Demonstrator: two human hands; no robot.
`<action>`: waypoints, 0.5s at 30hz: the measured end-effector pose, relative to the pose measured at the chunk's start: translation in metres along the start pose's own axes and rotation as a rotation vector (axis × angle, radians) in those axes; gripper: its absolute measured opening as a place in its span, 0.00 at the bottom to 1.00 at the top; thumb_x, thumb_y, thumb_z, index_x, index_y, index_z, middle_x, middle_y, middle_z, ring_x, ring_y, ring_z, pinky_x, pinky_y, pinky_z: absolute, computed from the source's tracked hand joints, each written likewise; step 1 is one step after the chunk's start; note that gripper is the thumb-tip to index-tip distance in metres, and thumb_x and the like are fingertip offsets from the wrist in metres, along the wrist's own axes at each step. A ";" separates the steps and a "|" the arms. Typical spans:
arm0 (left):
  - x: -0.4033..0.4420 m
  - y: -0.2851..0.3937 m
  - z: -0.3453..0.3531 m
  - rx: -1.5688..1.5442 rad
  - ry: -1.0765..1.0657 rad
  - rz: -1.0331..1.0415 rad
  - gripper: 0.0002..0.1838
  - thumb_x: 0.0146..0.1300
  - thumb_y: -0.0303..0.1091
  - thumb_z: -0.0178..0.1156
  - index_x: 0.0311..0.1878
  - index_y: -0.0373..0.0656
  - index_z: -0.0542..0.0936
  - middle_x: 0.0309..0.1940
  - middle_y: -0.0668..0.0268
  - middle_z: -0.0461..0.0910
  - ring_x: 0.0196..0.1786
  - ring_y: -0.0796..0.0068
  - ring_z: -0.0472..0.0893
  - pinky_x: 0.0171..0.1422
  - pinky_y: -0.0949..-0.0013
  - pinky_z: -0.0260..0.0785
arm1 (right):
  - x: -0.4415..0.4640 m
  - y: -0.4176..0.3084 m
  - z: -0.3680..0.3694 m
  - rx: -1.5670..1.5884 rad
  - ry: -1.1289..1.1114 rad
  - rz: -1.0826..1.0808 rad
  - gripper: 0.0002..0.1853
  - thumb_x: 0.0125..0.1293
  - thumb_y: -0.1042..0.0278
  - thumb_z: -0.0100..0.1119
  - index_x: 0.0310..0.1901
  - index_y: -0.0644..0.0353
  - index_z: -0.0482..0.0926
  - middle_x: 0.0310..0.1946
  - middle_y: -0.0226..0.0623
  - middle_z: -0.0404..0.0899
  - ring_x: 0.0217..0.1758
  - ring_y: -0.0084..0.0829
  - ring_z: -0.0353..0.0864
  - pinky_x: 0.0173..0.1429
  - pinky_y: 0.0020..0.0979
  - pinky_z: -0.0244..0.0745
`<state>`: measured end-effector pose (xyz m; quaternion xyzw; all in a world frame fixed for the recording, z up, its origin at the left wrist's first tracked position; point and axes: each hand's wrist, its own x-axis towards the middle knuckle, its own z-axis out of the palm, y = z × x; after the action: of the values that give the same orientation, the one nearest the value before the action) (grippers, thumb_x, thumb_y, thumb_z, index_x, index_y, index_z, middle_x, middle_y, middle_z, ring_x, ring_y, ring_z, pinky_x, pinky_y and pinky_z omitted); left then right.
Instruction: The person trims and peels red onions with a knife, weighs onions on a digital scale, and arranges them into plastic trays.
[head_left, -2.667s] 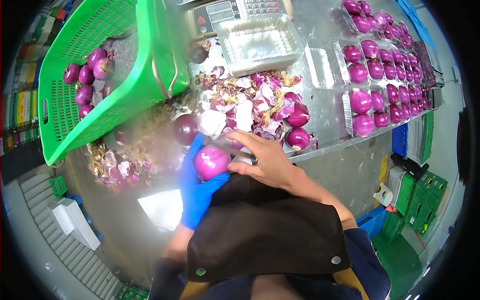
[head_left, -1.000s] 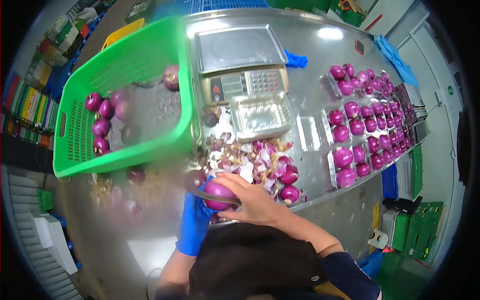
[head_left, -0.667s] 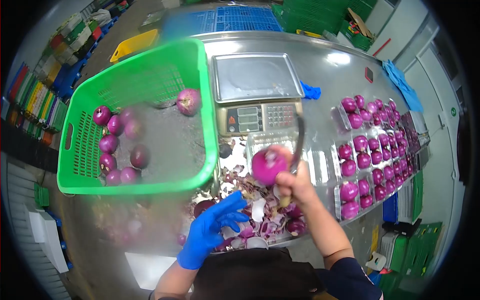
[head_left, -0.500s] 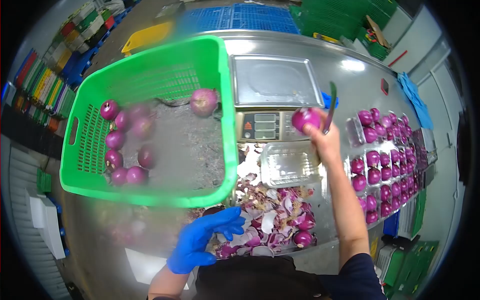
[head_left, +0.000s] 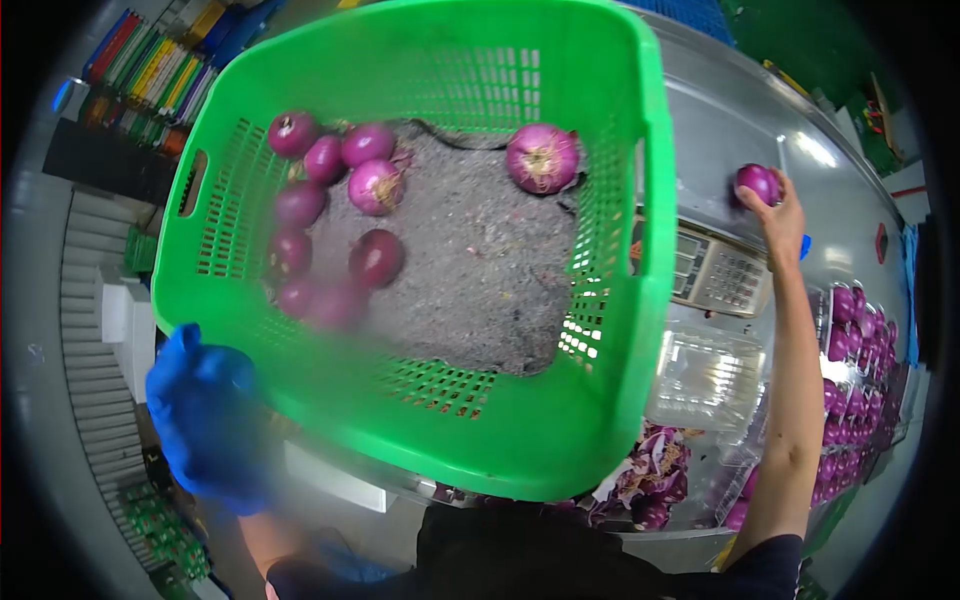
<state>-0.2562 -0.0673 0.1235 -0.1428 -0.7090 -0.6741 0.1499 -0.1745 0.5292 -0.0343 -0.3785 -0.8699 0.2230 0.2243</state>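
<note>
My bare right hand (head_left: pixel 778 210) is closed on a peeled red onion (head_left: pixel 757 184) over the metal plate of the scale (head_left: pixel 715 272), at the right. My left hand (head_left: pixel 205 415), in a blue glove, is near the lower left corner of the green basket (head_left: pixel 400 455); it is blurred, and its fingers cannot be made out clearly. Inside the basket lie several red onions (head_left: pixel 377 258) along the left side. One large onion (head_left: pixel 542 158) sits at the basket's upper right.
An empty clear tray (head_left: pixel 708 375) stands below the scale. Onion skins (head_left: pixel 655 468) lie by the table's front edge. Trays of peeled onions (head_left: pixel 850 400) stand in rows at the far right, partly behind my right forearm.
The view has swung left, so the basket fills more of it. My right hand has carried the onion to the scale plate, and the knife no longer shows. My left hand has moved left to the basket's corner.
</note>
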 end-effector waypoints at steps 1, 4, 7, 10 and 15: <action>0.009 -0.004 -0.005 -0.038 -0.027 0.027 0.38 0.68 0.55 0.47 0.66 0.25 0.69 0.42 0.55 0.76 0.42 0.67 0.72 0.45 0.65 0.64 | 0.002 0.007 0.002 0.002 -0.007 -0.015 0.44 0.50 0.46 0.76 0.65 0.65 0.73 0.55 0.52 0.81 0.58 0.42 0.82 0.65 0.36 0.72; 0.029 -0.011 -0.012 -0.058 -0.108 0.120 0.35 0.71 0.51 0.46 0.66 0.25 0.69 0.41 0.55 0.76 0.42 0.68 0.71 0.45 0.66 0.63 | -0.011 -0.006 -0.010 0.001 -0.021 0.022 0.44 0.55 0.44 0.73 0.68 0.62 0.71 0.62 0.52 0.76 0.63 0.42 0.78 0.68 0.35 0.67; 0.033 -0.010 -0.018 -0.048 -0.142 0.187 0.33 0.73 0.49 0.45 0.66 0.25 0.70 0.40 0.56 0.76 0.41 0.68 0.71 0.46 0.66 0.63 | -0.031 -0.013 -0.024 0.090 0.049 0.039 0.39 0.62 0.45 0.69 0.68 0.62 0.71 0.64 0.47 0.75 0.61 0.37 0.78 0.61 0.34 0.72; 0.026 -0.006 -0.012 -0.057 0.047 0.112 0.32 0.73 0.48 0.45 0.65 0.25 0.70 0.39 0.56 0.76 0.41 0.69 0.71 0.45 0.66 0.63 | -0.063 -0.024 -0.050 0.230 0.006 0.048 0.32 0.66 0.52 0.67 0.66 0.63 0.73 0.58 0.43 0.79 0.42 0.25 0.81 0.39 0.26 0.75; 0.010 0.008 -0.038 -0.099 -0.085 0.047 0.18 0.70 0.27 0.49 0.61 0.36 0.76 0.51 0.58 0.78 0.46 0.74 0.76 0.51 0.72 0.72 | -0.148 -0.038 -0.086 0.419 -0.050 0.122 0.20 0.70 0.64 0.62 0.59 0.65 0.77 0.45 0.35 0.85 0.18 0.10 0.63 0.20 0.19 0.56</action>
<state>-0.2612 -0.1052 0.1361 -0.1950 -0.6770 -0.6980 0.1283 -0.0568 0.4127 0.0228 -0.3698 -0.7853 0.4214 0.2626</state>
